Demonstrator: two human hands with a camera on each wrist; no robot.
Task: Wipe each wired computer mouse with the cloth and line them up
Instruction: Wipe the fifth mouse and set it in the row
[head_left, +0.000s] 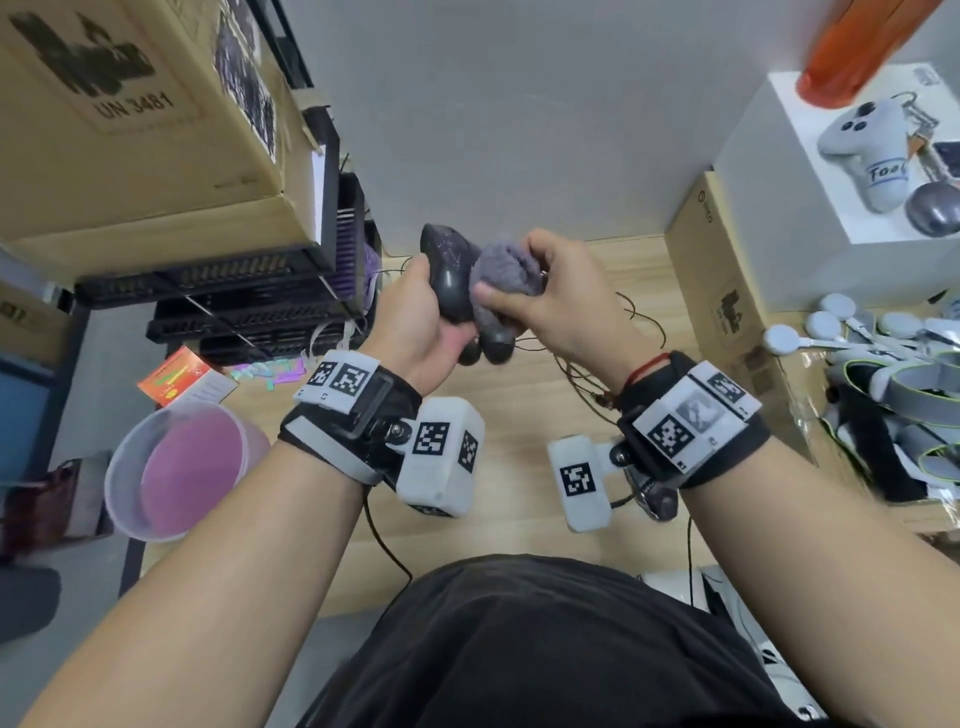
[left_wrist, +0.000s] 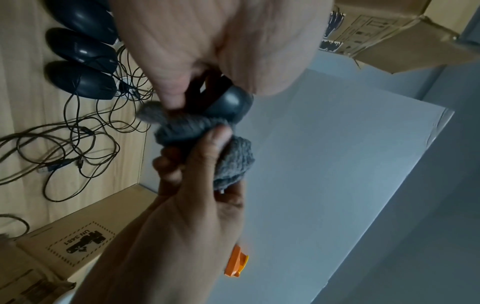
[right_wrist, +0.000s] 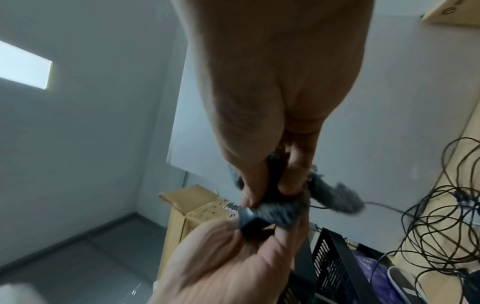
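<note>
My left hand (head_left: 415, 317) grips a black wired mouse (head_left: 447, 270) and holds it above the wooden table (head_left: 519, 499). My right hand (head_left: 561, 296) clutches a bunched grey cloth (head_left: 506, 273) and presses it against the mouse's right side. In the left wrist view the cloth (left_wrist: 233, 160) wraps the lower side of the held mouse (left_wrist: 230, 101). Three other black mice (left_wrist: 80, 80) lie side by side on the table, and their tangled cables (left_wrist: 64, 144) spread out beside them. In the head view my hands mostly hide these mice (head_left: 496, 343).
Large cardboard boxes (head_left: 130, 130) sit on stacked black crates (head_left: 234, 301) at the left. A pink bucket (head_left: 176, 467) stands at front left. At the right are another cardboard box (head_left: 727, 291), a white box (head_left: 810, 208) with a plush controller, and a pile of grey gear (head_left: 893, 374).
</note>
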